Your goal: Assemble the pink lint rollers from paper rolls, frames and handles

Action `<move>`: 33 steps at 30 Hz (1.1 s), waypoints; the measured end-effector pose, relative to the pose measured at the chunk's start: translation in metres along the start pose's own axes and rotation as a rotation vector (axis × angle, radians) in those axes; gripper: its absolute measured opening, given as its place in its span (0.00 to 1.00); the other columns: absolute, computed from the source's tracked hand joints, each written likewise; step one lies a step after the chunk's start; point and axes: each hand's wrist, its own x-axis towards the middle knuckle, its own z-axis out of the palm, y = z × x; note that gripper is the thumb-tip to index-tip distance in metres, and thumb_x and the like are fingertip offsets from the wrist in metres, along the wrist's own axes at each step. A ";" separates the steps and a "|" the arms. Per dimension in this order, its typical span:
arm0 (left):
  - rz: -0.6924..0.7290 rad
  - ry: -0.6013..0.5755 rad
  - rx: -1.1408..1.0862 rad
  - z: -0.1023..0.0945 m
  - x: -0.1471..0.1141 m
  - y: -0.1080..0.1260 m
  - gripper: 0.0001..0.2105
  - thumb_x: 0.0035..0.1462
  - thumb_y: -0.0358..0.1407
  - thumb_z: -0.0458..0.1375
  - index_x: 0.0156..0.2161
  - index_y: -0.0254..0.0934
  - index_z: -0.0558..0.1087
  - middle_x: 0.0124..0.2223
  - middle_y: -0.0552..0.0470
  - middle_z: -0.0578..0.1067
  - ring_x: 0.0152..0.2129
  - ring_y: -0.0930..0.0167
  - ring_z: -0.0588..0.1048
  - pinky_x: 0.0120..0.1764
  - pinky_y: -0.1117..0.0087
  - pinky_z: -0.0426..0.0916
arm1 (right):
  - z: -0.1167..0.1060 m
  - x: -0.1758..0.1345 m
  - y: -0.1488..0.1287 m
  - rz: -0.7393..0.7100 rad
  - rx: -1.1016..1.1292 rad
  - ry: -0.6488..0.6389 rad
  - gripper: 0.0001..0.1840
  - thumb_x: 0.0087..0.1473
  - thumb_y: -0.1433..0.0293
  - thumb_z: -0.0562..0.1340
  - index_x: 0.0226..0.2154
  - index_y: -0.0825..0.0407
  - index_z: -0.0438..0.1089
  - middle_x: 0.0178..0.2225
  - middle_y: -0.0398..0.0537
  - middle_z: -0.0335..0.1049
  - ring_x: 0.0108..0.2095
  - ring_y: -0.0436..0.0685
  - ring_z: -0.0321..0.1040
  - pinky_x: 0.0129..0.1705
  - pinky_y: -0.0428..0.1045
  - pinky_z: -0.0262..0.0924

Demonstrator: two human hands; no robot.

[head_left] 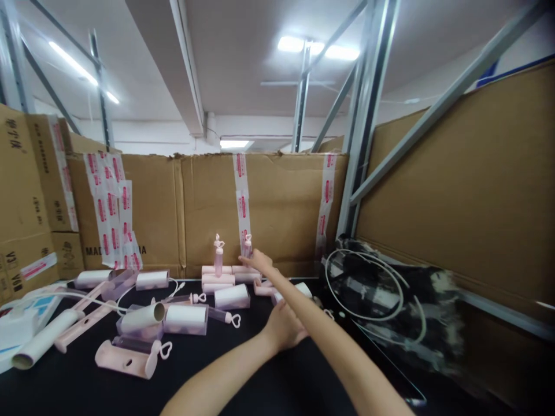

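Observation:
My right hand (pixel 260 261) reaches up at the back of the table, its fingers closed round a small clear tube with a pink heart-shaped top (pixel 248 246). A similar heart-topped tube (pixel 219 261) stands upright to its left on stacked pink pieces (pixel 217 283). My right forearm crosses over my left hand (pixel 284 328), whose fingers are curled low over the table; what they hold, if anything, is hidden. Close beyond the left hand lies a white roll (pixel 302 290), partly behind the forearm. A pale heart-shaped loop (pixel 328 314) shows to the right of that forearm.
White rolls in clear lilac cases (pixel 186 319), a pink half-shell holder (pixel 125 359) and a bare roll (pixel 45 340) lie at left on the black table. A cardboard wall (pixel 281 214) closes the back. Cable loops and a dark plastic bundle (pixel 416 306) lie right.

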 end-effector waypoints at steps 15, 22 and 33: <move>-0.353 0.434 -0.245 -0.112 -0.128 -0.006 0.32 0.51 0.35 0.57 0.57 0.39 0.45 0.59 0.38 0.51 0.59 0.59 0.51 0.57 0.52 0.50 | -0.048 -0.104 0.025 -0.327 0.274 0.210 0.17 0.51 0.57 0.57 0.29 0.55 0.66 0.25 0.45 0.69 0.26 0.52 0.65 0.27 0.45 0.53; -0.629 0.046 -0.809 -0.092 -0.159 -0.003 0.44 0.44 0.35 0.63 0.58 0.36 0.37 0.50 0.42 0.66 0.47 0.63 0.68 0.54 0.56 0.56 | -0.001 -0.165 0.013 -0.432 0.414 0.051 0.17 0.51 0.57 0.57 0.26 0.56 0.66 0.21 0.45 0.68 0.23 0.52 0.64 0.25 0.45 0.54; -0.508 0.224 -0.869 -0.122 -0.163 -0.014 0.62 0.17 0.51 0.70 0.60 0.38 0.45 0.61 0.36 0.51 0.59 0.52 0.49 0.58 0.50 0.44 | -0.059 -0.195 0.040 -0.614 0.670 0.385 0.12 0.51 0.64 0.62 0.39 0.51 0.66 0.33 0.47 0.69 0.31 0.52 0.68 0.31 0.46 0.62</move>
